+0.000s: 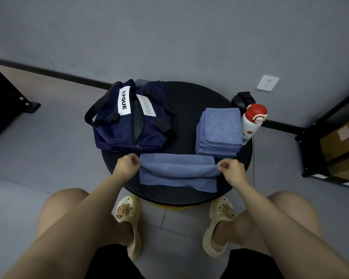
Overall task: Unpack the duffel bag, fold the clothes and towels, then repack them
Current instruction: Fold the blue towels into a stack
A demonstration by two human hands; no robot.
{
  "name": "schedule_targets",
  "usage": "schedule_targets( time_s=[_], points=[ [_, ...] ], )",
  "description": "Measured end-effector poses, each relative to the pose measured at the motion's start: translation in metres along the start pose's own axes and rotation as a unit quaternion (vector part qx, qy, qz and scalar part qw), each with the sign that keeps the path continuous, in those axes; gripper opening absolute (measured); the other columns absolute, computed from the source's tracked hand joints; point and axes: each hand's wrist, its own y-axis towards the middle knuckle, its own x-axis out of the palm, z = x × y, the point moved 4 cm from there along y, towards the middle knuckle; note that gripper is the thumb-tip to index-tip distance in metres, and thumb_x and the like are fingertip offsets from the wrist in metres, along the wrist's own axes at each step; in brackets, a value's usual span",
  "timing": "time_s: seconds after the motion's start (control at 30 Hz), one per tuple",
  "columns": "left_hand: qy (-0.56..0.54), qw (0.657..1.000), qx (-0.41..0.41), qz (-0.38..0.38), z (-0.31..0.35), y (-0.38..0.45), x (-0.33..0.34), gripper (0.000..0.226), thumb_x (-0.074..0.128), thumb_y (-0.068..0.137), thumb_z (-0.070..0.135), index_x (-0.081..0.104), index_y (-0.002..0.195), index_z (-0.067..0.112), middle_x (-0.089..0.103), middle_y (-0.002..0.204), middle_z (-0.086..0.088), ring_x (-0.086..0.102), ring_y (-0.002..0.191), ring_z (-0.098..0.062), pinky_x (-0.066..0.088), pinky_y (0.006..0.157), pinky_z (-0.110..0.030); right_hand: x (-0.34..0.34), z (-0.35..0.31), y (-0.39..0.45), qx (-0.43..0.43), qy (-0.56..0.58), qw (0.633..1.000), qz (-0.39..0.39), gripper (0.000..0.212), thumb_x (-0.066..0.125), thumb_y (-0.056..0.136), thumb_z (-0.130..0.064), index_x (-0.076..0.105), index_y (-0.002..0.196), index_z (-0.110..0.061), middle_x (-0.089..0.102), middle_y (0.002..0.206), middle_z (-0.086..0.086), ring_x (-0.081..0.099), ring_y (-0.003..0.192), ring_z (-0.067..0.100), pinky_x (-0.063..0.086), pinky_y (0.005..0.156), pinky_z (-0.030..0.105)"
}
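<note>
A blue towel (177,174) lies spread along the near edge of the round black table (187,97), with a raised fold running across its middle. My left hand (126,165) pinches the fold at the towel's left end. My right hand (231,168) pinches it at the right end. A navy duffel bag (117,129) with a white "LVQUE" label sits at the table's left, its zip open. A stack of several folded blue towels (220,129) rests at the right.
A white bottle with a red cap (252,121) stands at the table's right edge, a black object (243,97) behind it. A black shelf with cardboard boxes (336,141) is on the right. Black furniture (2,101) stands on the left.
</note>
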Motion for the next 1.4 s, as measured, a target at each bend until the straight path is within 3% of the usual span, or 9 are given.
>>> schedule_targets(
  time_s=[0.23, 0.37, 0.43, 0.57, 0.67, 0.8, 0.9, 1.03, 1.4],
  points=[
    [0.005, 0.989, -0.125, -0.082, -0.029, -0.003, 0.036, 0.023, 0.046, 0.093, 0.014, 0.057, 0.109, 0.003, 0.056, 0.118, -0.019, 0.054, 0.109, -0.033, 0.044, 0.088, -0.033, 0.033, 0.03, 0.0, 0.049, -0.035, 0.994, -0.089, 0.009, 0.062, 0.088, -0.007, 0.068, 0.094, -0.008, 0.068, 0.103, 0.01, 0.061, 0.102, 0.025, 0.046, 0.086, 0.028],
    [-0.058, 0.981, -0.172, -0.064, -0.036, 0.004, 0.042, 0.02, 0.046, 0.094, 0.017, 0.053, 0.109, 0.005, 0.056, 0.119, -0.019, 0.053, 0.1, -0.03, 0.044, 0.081, -0.033, 0.04, 0.031, 0.005, 0.08, -0.024, 0.989, -0.122, 0.012, 0.055, 0.091, -0.017, 0.064, 0.098, -0.014, 0.061, 0.103, 0.005, 0.057, 0.104, 0.024, 0.045, 0.085, 0.029],
    [-0.097, 0.977, -0.184, -0.04, -0.04, 0.009, 0.043, 0.015, 0.051, 0.091, 0.014, 0.05, 0.105, 0.008, 0.056, 0.119, -0.019, 0.051, 0.096, -0.027, 0.043, 0.081, -0.033, 0.041, 0.031, 0.011, 0.102, -0.005, 0.989, -0.108, 0.02, 0.052, 0.093, -0.024, 0.064, 0.105, -0.013, 0.059, 0.104, 0.005, 0.056, 0.103, 0.024, 0.044, 0.083, 0.029],
    [-0.141, 0.967, -0.21, -0.021, -0.043, 0.019, 0.045, 0.039, 0.059, 0.088, 0.012, 0.047, 0.124, 0.004, 0.053, 0.123, -0.019, 0.052, 0.111, -0.035, 0.043, 0.087, -0.037, 0.044, 0.033, 0.025, 0.114, 0.01, 0.991, -0.063, 0.038, 0.059, 0.092, -0.028, 0.056, 0.122, -0.005, 0.061, 0.118, 0.013, 0.056, 0.109, 0.027, 0.041, 0.084, 0.027],
    [-0.109, 0.97, -0.21, -0.053, -0.041, 0.028, 0.052, 0.031, 0.06, 0.088, 0.016, 0.054, 0.115, 0.002, 0.057, 0.112, -0.017, 0.053, 0.1, -0.031, 0.043, 0.079, -0.035, 0.049, 0.034, 0.033, 0.134, 0.022, 0.988, -0.073, 0.051, 0.063, 0.091, -0.026, 0.046, 0.133, -0.002, 0.058, 0.124, 0.015, 0.054, 0.116, 0.03, 0.041, 0.092, 0.03],
    [-0.092, 0.978, -0.186, -0.034, -0.036, 0.036, 0.055, 0.006, 0.059, 0.089, 0.011, 0.059, 0.093, 0.006, 0.056, 0.091, -0.008, 0.051, 0.093, -0.026, 0.04, 0.076, -0.031, 0.053, 0.035, 0.041, 0.149, 0.034, 0.986, -0.064, 0.046, 0.065, 0.09, -0.02, 0.051, 0.129, -0.001, 0.06, 0.122, 0.017, 0.055, 0.114, 0.03, 0.042, 0.092, 0.031],
    [-0.096, 0.976, -0.192, -0.033, -0.034, 0.04, 0.056, 0.031, 0.06, 0.09, 0.015, 0.056, 0.118, 0.003, 0.058, 0.115, -0.016, 0.054, 0.108, -0.031, 0.042, 0.083, -0.034, 0.056, 0.037, 0.045, 0.152, 0.051, 0.986, -0.041, 0.037, 0.066, 0.089, -0.017, 0.056, 0.121, -0.002, 0.063, 0.115, 0.016, 0.058, 0.106, 0.028, 0.043, 0.085, 0.029],
    [-0.096, 0.977, -0.187, -0.026, -0.03, 0.045, 0.057, 0.042, 0.059, 0.092, 0.022, 0.052, 0.128, 0.002, 0.056, 0.127, -0.017, 0.052, 0.118, -0.033, 0.041, 0.095, -0.037, 0.059, 0.038, 0.05, 0.156, 0.08, 0.984, -0.025, 0.031, 0.066, 0.088, -0.016, 0.059, 0.116, -0.004, 0.064, 0.112, 0.015, 0.058, 0.103, 0.027, 0.042, 0.081, 0.027],
    [-0.236, 0.948, -0.21, 0.021, -0.03, 0.049, 0.059, 0.031, 0.06, 0.091, 0.014, 0.059, 0.121, 0.005, 0.06, 0.122, -0.015, 0.054, 0.111, -0.03, 0.042, 0.096, -0.037, 0.057, 0.037, 0.056, 0.17, 0.182, 0.968, 0.022, 0.024, 0.066, 0.088, -0.016, 0.066, 0.11, -0.005, 0.066, 0.113, 0.011, 0.06, 0.105, 0.027, 0.044, 0.086, 0.026]
  ],
)
